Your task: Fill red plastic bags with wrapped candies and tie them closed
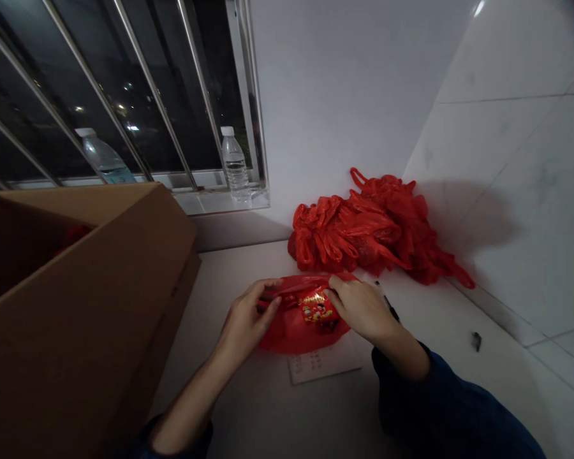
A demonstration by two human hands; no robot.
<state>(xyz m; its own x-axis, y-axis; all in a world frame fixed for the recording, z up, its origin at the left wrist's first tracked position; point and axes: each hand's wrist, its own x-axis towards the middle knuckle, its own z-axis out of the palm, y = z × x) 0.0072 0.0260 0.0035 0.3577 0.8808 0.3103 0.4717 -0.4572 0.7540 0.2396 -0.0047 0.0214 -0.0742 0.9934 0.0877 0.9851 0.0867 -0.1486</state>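
**We hold a red plastic bag [296,335] open on a white ledge [229,271]**

Our left hand [243,322] grips the bag's far edge between thumb and fingers, and our right hand [358,309] pinches that same edge further right; neither hand is released. A shiny red-and-gold printed packet [318,307] lies at the bag's mouth between the hands, partly showing. The step in hand looks like working at the bag's opening around the packet, and the next move seems to call for both hands holding that edge apart. A sheet of printed paper [325,363] lies just nearer us, under the bag. A heap of red plastic bags [363,229] sits far right against the tiled wall [516,210], and a cardboard box [86,299] stands on our left.
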